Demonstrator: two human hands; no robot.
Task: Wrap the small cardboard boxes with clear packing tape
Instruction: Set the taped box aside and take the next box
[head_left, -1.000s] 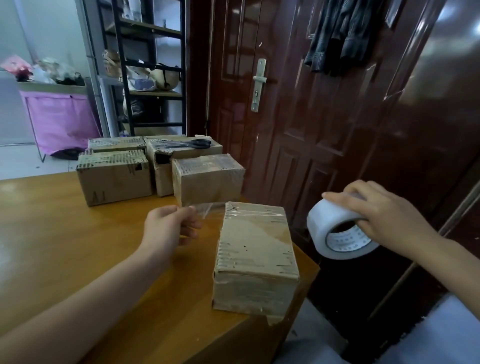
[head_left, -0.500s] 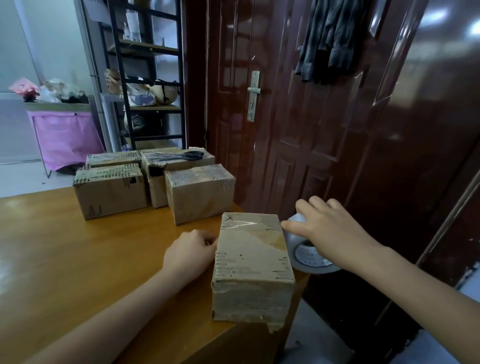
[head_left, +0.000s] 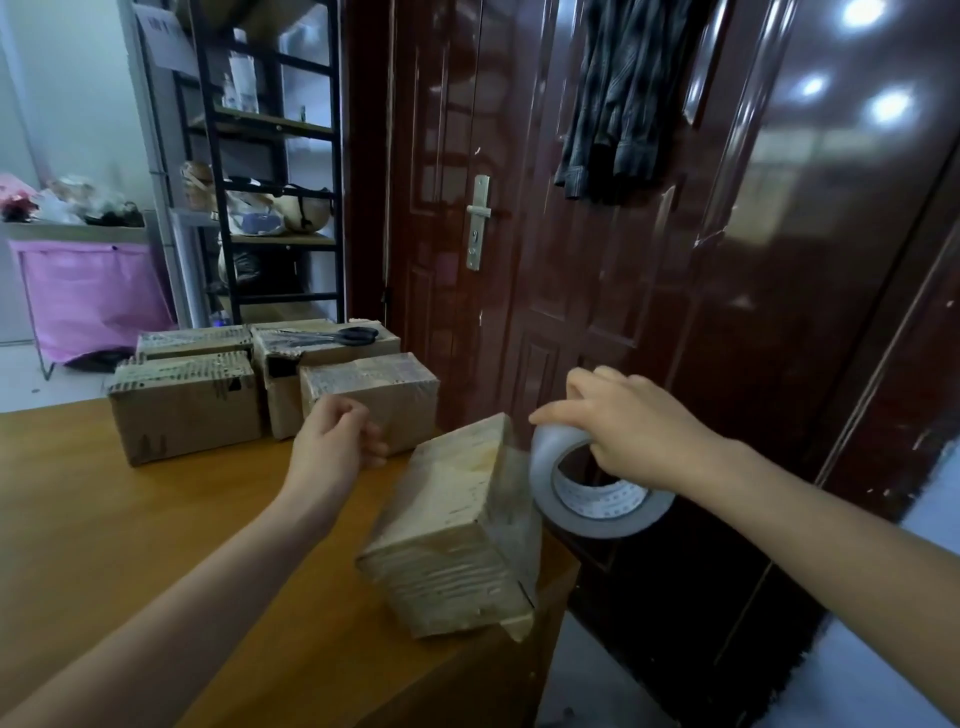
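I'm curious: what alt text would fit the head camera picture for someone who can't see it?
A right hand holds a tape roll against a tilted cardboard box at a wooden table's corner, the left hand curled beside it. Four more boxes and scissors sit behind.

bare tabletop (head_left: 104, 519) open at left, four stacked boxes (head_left: 187, 410) blocking behind, door (head_left: 649, 312) close at right

The right hand (head_left: 631, 431) holds the tape roll (head_left: 592, 488) beside a tilted box (head_left: 457, 525) on the counter (head_left: 130, 519); the left hand (head_left: 332, 447) hovers with curled fingers.
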